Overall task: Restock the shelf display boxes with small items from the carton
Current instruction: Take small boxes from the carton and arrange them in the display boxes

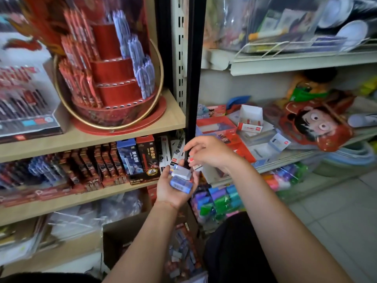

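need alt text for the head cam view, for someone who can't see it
A person's left hand cups several small blue and white boxed items while the right hand pinches another small item above them, in front of crowded stationery shelves. An open carton of similar items sits below.

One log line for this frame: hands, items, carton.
left hand: palm up, holds small boxes | right hand: pinches red-white item | carton: below, open, items inside

matt wooden shelf, brown cardboard carton (dull)
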Available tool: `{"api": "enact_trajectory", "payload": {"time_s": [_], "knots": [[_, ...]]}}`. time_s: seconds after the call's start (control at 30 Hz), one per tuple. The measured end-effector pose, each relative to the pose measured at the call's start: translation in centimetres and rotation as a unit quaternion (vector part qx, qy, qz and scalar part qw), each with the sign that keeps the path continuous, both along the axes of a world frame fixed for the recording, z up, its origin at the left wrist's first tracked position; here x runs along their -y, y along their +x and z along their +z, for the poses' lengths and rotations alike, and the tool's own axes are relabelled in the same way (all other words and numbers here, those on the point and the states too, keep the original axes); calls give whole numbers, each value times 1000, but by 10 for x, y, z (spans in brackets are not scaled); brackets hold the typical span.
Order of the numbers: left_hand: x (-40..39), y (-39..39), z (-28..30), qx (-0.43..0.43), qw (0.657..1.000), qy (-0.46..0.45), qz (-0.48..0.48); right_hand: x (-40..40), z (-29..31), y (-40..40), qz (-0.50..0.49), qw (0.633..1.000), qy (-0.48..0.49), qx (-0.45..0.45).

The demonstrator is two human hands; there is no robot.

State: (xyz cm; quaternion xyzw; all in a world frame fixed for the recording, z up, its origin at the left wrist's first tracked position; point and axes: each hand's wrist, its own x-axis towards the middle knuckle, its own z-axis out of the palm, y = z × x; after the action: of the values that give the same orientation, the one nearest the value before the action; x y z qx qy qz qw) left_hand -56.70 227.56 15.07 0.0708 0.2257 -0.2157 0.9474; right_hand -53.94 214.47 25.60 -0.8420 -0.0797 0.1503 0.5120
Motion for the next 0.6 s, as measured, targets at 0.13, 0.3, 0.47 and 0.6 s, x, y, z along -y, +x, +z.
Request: {"api": "enact_trajectory", "payload": {"time_s": [0.13,0.3,0.47,0.6], "knots": [[11,7,4,35,998,5,-61,5,2,4,-31,994,103,-16],[24,17,29,54,993,50,-92,10,-4,11,-64,997,15,25],[40,49,41,0,994,96,-61,16,-13,25,-51,991,-65,108],[57,77,45,19,991,118,-67,39,-16,39,-93,984,-120,93]]}}
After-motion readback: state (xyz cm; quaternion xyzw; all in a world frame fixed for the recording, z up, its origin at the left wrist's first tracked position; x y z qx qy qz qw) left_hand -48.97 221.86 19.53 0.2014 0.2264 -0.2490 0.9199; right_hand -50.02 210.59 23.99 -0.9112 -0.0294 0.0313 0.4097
